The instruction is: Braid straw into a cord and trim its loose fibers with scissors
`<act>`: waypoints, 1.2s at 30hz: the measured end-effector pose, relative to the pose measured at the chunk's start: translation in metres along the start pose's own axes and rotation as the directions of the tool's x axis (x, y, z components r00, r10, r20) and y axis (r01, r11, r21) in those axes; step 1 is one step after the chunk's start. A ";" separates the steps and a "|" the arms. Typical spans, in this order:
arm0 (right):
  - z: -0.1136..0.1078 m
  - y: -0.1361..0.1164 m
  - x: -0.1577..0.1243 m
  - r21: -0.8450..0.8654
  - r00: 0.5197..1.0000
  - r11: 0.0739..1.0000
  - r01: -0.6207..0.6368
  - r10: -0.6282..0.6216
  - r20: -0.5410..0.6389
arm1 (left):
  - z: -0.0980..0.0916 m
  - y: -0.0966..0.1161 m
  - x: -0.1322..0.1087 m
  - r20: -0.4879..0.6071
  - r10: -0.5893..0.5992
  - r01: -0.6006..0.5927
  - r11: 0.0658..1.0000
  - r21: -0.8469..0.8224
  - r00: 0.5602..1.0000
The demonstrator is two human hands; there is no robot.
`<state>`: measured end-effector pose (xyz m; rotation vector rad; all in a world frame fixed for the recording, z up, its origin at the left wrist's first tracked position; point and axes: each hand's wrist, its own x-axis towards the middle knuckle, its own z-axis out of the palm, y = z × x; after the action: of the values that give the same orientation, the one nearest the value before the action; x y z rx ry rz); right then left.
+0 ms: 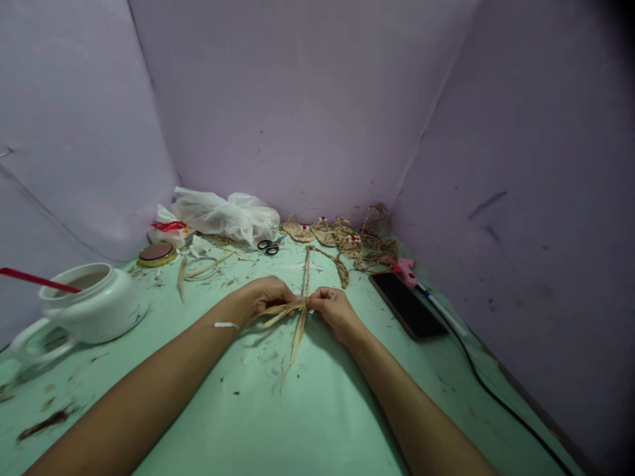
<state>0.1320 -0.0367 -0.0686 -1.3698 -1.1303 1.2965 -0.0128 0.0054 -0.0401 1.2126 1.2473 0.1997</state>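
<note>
Slim tan plant-fibre braid (307,271) points straight away from left fingers (288,295) and right fingers (320,297) pinching it; loose pale strands (298,330) trail nearer.

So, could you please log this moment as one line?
left hand: pinching tan fibre braid | right hand: pinching same braid | loose tan strands: trailing from braid | black rectangular phone: right, on green tabletop

A hand could slide over the table (268,430) at the bottom middle, below the straw (298,330) and between the two arms (163,377), but the mug (106,314) blocks the left, the phone (409,307) and black cord (477,377) the right, and the bag (231,215) the upper left.
</note>
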 end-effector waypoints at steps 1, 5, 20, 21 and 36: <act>0.000 0.000 0.000 -0.001 1.000 1.000 0.000 0.000 0.000 | 0.002 0.000 0.000 -0.006 -0.016 0.016 1.000 -0.022 1.000; 0.000 0.001 0.001 -0.001 1.000 1.000 0.002 -0.002 0.008 | 0.007 0.003 0.002 -0.008 -0.100 0.099 0.991 -0.095 0.995; -0.004 0.001 0.001 0.055 0.999 0.998 -0.009 0.006 0.044 | 0.020 0.000 -0.004 -0.109 0.054 -0.063 0.995 -0.079 0.993; -0.004 0.001 0.001 0.060 0.999 0.998 -0.008 0.005 0.045 | 0.021 0.001 -0.005 -0.089 0.059 -0.067 0.994 -0.087 0.994; -0.016 -0.005 -0.003 0.060 0.955 0.992 -0.114 0.093 0.281 | 0.021 -0.003 -0.003 -0.152 0.162 -0.158 0.987 0.040 0.975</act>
<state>0.1474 -0.0389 -0.0622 -1.2308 -1.1944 1.6304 0.0018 -0.0100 -0.0441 1.3434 1.2897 0.4031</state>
